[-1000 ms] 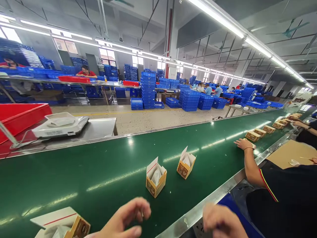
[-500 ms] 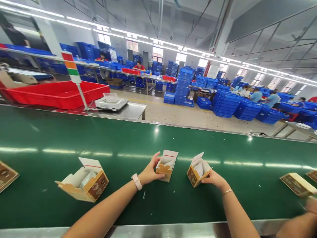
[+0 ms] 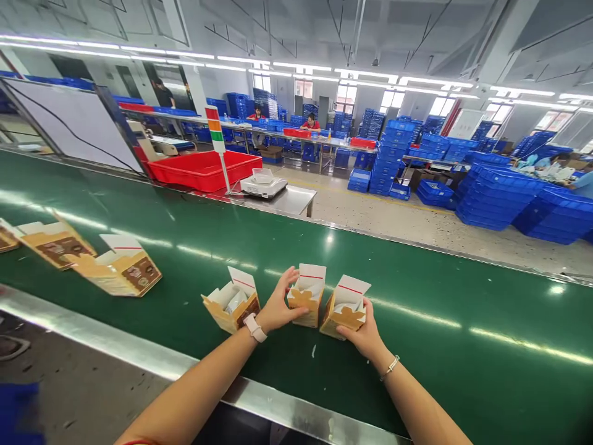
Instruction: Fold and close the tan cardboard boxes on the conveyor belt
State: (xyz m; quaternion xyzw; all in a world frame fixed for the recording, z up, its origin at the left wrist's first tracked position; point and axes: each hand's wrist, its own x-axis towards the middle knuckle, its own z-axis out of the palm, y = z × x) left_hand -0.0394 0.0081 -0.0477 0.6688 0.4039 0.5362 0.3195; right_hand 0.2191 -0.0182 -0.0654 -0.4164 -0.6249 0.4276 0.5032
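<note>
My left hand (image 3: pixel 281 307) grips the left side of an open small box (image 3: pixel 306 296), thumb across its front and fingers behind. Close to its right stands a second open box (image 3: pixel 343 307), tilted slightly, with my right hand (image 3: pixel 365 330) closed round its right side. Both boxes are brown and white, their white lids with a red line standing up and pale packets inside. Another open box (image 3: pixel 231 306) sits left of my left wrist, partly behind the watch. All rest on the green belt (image 3: pixel 417 371).
More open boxes stand on the belt at the left, one of them (image 3: pixel 125 269) nearest. Beyond the belt are a red tray (image 3: pixel 204 173), a white scale (image 3: pixel 263 185), a signal light (image 3: pixel 216 133) and blue crate stacks (image 3: pixel 391 157). People sit at far tables.
The view has turned left. The right-hand box has come closer to the left-hand one and now faces me more. The third box is nearer my left hand.
</note>
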